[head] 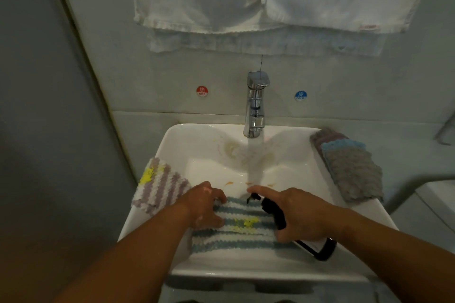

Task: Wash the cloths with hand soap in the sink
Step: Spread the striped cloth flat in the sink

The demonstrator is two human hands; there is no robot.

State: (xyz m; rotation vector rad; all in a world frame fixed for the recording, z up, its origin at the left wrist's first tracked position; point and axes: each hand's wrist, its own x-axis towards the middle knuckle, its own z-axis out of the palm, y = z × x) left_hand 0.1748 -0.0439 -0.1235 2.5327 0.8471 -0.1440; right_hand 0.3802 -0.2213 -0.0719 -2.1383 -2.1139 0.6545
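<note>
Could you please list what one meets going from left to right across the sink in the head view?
Purple-striped cloth on the left rim → left hand → blue-striped cloth → right hand gripping the black soap bottle → grey cloths on the right rim.

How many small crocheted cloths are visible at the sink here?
3, perhaps 4: a blue-striped cloth under both hands in the basin, a purple-striped cloth on the left rim, and a grey stack on the right rim, seemingly two layered cloths.
</note>
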